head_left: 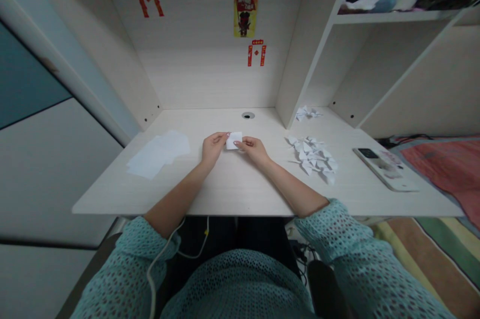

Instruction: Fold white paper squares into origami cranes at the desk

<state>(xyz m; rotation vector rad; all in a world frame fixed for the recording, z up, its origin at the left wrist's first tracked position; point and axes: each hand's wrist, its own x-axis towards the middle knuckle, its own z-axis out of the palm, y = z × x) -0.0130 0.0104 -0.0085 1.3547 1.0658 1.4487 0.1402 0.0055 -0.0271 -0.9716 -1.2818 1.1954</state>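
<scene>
A small white square of paper is held just above the desk, near its middle. My left hand pinches its left edge between thumb and fingers. On the other side, my right hand grips the lower right part, its thumb lying on the front of the paper. Flat sheets of white paper lie overlapping to the left of my hands. To the right is a heap of folded white paper pieces with pointed ends.
More folded pieces lie behind, past the upright divider. A white phone-like device rests at the desk's right end. Above it, a shelf holds bags. A white cable hangs by my left sleeve.
</scene>
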